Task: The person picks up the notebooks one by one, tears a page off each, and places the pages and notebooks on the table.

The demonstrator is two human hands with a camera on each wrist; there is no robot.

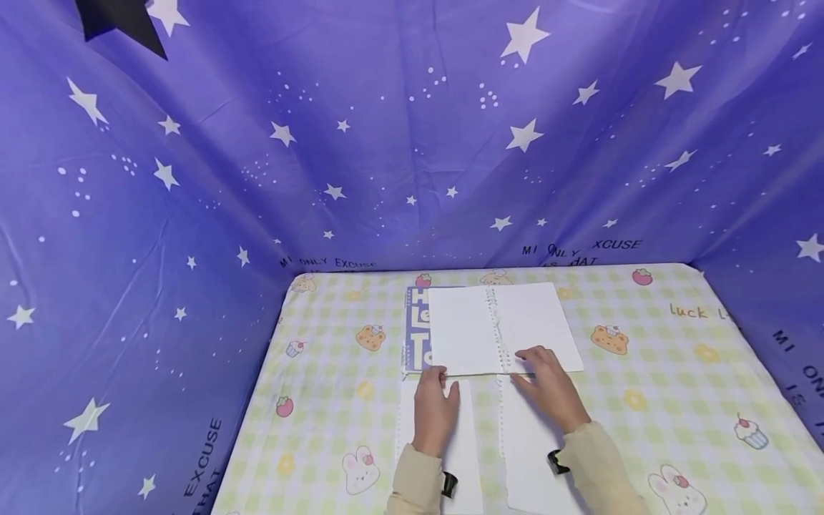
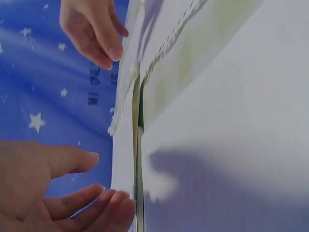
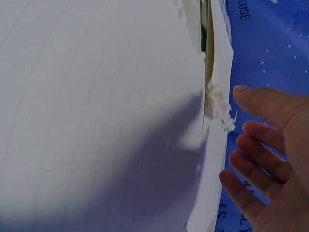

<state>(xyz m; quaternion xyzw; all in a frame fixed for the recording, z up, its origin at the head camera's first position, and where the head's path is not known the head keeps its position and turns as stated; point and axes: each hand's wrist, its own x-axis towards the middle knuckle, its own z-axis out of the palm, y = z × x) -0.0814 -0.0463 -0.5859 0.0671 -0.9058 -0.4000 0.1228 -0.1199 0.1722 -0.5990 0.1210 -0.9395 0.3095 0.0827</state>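
A spiral notebook lies open with white pages (image 1: 465, 332) uppermost; torn scraps of paper (image 1: 497, 329) cling along its binding. From under its left side shows a purple cover (image 1: 417, 340) with white letters. At the near edge of the left page is my left hand (image 1: 435, 411), fingers relaxed, fingertips at the page edge. My right hand (image 1: 552, 390) hovers by the lower part of the right page near the binding, fingers spread and loosely bent, holding nothing. In the right wrist view its fingers stand apart from a frayed paper tuft (image 3: 216, 106).
Two loose white sheets with ragged edges lie nearer me, a left sheet (image 1: 465, 458) and a right sheet (image 1: 531, 479), partly beneath my forearms. A checked cloth with cartoon prints covers the table (image 1: 335, 379). Purple starry curtains (image 1: 386, 143) stand around its back and sides.
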